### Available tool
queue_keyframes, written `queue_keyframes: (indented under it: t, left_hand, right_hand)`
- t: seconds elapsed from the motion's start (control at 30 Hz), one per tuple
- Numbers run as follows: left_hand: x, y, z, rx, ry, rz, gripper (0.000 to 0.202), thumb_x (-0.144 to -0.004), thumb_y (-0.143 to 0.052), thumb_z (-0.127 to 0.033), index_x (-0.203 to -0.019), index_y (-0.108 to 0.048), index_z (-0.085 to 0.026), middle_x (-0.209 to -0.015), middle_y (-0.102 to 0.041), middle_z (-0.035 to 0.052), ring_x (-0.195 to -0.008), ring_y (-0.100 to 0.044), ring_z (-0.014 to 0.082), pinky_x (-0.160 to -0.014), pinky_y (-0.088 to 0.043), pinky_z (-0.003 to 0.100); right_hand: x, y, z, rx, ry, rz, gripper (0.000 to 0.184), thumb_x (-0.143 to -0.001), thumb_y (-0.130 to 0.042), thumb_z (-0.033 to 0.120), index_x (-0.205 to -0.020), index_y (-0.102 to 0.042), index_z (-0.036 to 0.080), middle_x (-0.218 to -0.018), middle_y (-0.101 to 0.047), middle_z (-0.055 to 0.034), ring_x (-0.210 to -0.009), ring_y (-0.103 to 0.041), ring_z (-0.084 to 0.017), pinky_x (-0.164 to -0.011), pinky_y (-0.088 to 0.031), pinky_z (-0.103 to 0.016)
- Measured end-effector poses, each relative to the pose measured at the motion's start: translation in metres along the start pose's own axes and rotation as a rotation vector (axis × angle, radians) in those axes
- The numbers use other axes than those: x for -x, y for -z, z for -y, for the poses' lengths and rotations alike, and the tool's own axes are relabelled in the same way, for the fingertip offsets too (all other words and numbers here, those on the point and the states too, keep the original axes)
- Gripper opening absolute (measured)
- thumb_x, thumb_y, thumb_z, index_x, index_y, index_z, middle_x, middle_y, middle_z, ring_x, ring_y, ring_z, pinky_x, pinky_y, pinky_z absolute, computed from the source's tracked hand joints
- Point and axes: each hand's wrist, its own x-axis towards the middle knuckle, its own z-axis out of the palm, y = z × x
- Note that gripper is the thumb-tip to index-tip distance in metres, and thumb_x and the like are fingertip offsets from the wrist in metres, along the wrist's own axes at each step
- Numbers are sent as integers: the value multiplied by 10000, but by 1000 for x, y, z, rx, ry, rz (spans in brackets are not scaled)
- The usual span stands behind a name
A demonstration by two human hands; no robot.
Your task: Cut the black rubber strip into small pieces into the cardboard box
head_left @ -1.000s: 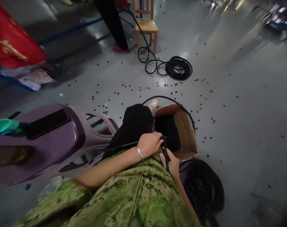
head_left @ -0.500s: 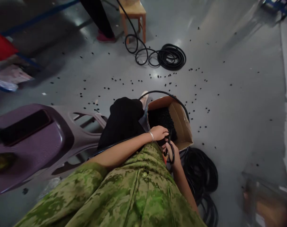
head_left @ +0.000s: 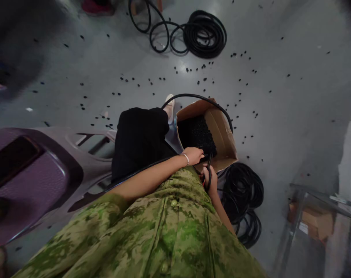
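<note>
- Left hand point(head_left: 193, 155), wearing a bracelet point(head_left: 187, 159), at the near edge of an open cardboard box point(head_left: 221, 129) — fingers bent; cannot tell whether they grip anything.
- Right hand point(head_left: 212, 180) just beside it — fingers clamped on a slim black tool point(head_left: 210, 170).
- Small black pieces point(head_left: 203, 133) fill part of the box.

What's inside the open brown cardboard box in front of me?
The open brown cardboard box holds a heap of small black pieces. Only its top shows; anything underneath is covered, and your bare left hand hides part of the near side.
</note>
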Motion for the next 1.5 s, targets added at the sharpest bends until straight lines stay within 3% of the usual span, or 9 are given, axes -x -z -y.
queue_keyframes:
  t: [0.13, 0.33, 0.67, 0.9, 1.27, 1.5]
  left_hand:
    - [-1, -2, 2, -4, 16, -31, 342, -963, -379, -367, -1046, -668, -206, -1070, -722, 92, -989, -680, 237, -787, -509, 308]
    - [0, -6, 8, 15, -16, -85, 308, -960, -393, -349, -1052, -666, -242, -1096, -718, 60, -1008, -671, 217, -797, -501, 293]
    - [1, -5, 7, 9, -27, -93, 302, -954, -418, -352, -1079, -683, -278, -1109, -719, 33, -1022, -659, 204, -788, -489, 273]
    - [2, -5, 6, 2, -30, -95, 318, -955, -411, -362, -1112, -678, -294, -1128, -715, 28, -1029, -654, 198, -799, -488, 269]
    - [-2, -4, 8, 26, -6, -68, 311, -950, -421, -353, -1091, -690, -285, -1114, -721, 32, -1047, -655, 206, -812, -499, 279]
    - [-6, 0, 9, 39, 24, -28, 320, -943, -425, -356, -1082, -705, -283, -1085, -729, 37, -1022, -662, 209, -813, -506, 280]
  right_hand:
    - [-3, -6, -4, 58, 55, 16, 366, -849, -552, 515, -988, -605, 181, -659, -561, 26, -568, -518, -121, -557, -419, -238]
    - [-2, -8, -8, 36, 60, 109, 371, -836, -561, 511, -1023, -587, 192, -768, -658, -22, -659, -597, -161, -580, -440, -255]
    - [-8, -9, -14, 106, 143, 106, 340, -840, -547, 486, -980, -592, 180, -779, -653, -30, -692, -597, -162, -647, -464, -260]
    - [-10, -10, -16, 154, 232, 76, 365, -840, -546, 494, -979, -614, 164, -912, -685, -72, -827, -619, -191, -768, -481, -280]
    - [-13, -14, -24, 261, 250, 13, 383, -857, -496, 495, -949, -650, 157, -759, -671, -46, -673, -585, -170, -658, -464, -257]
    - [-21, -18, -34, 294, 246, -17, 382, -829, -484, 490, -918, -665, 165, -722, -678, -48, -678, -612, -187, -665, -474, -268]
